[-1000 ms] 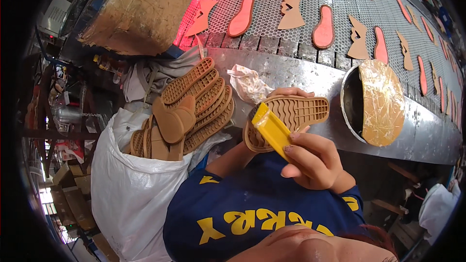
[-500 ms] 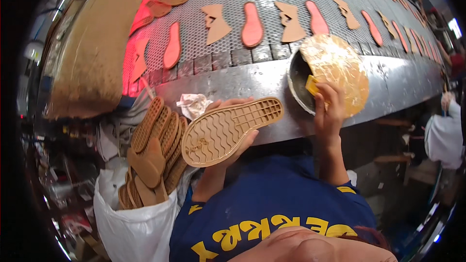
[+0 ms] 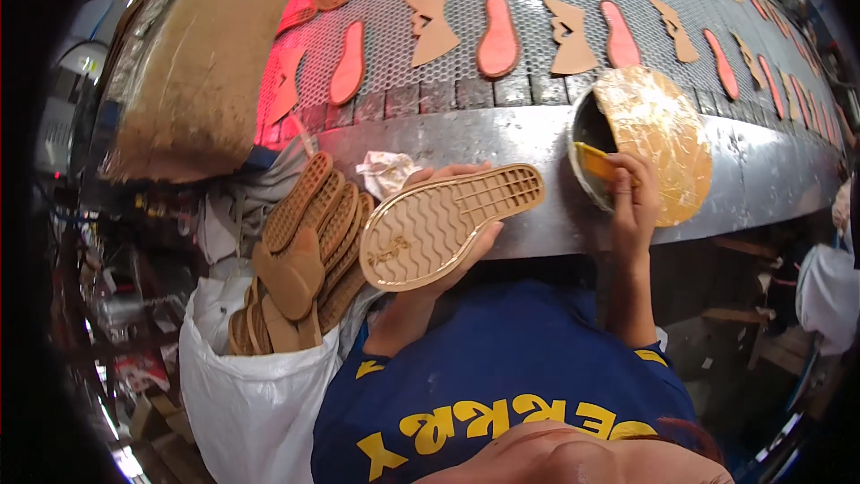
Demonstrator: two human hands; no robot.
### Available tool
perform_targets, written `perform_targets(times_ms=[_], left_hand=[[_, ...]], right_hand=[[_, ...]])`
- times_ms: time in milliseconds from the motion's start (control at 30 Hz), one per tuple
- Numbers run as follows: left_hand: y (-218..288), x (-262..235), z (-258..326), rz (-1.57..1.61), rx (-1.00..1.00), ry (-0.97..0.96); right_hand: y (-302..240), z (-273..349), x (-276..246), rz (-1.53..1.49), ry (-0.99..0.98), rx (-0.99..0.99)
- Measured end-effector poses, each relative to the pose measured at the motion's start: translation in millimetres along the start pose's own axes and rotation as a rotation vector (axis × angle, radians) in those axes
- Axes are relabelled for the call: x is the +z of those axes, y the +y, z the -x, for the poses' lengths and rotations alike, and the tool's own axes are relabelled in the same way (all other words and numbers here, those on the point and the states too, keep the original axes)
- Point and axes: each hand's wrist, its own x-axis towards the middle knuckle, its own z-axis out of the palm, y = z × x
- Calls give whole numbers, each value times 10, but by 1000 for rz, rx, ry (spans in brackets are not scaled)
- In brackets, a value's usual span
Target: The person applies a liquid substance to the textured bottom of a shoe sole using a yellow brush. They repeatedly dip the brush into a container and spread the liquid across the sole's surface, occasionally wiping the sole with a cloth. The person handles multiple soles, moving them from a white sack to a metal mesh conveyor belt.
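A tan shoe sole (image 3: 439, 229), its wavy and gridded tread turned up, lies slanted in my left hand (image 3: 484, 244). Fingers show along its far edge and the thumb along its near edge. At the round pot (image 3: 581, 178), my right hand (image 3: 634, 197) pinches a flat yellow tool (image 3: 593, 161) over the dark opening. The tool's lower end is hard to make out. A plastic-wrapped, yellowish cover (image 3: 667, 139) hides the pot's right part. Beside the sole's far edge rests a crumpled white cloth or paper (image 3: 385, 172).
A metal ledge (image 3: 502, 130) borders the mesh conveyor (image 3: 466, 18), which carries pink-topped insoles (image 3: 498, 36) and tan cutouts (image 3: 570, 36). On the left, several brown soles (image 3: 300, 202) stick out of a white sack (image 3: 260, 394). Brown board (image 3: 193, 72) covers the far-left surface.
The whole scene has shifted rightward in the picture. More of the yellow tool now shows above the pot's opening, at a different tilt. My left hand keeps its hold on the shoe sole.
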Motion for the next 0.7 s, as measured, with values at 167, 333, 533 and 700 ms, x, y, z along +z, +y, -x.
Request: perform_targets(times_ms=[167, 333, 533, 700], left_hand=[[255, 20, -82, -282, -118, -126], [215, 103, -84, -41, -110, 7], [12, 200, 16, 775, -72, 99], [-189, 55, 26, 1109, -366, 181]], right_hand=[[-220, 137, 151, -429, 162, -29], [-587, 314, 340, -572, -20, -192], [-840, 309, 533, -588, -235, -387], [-938, 333, 626, -499, -298, -492]])
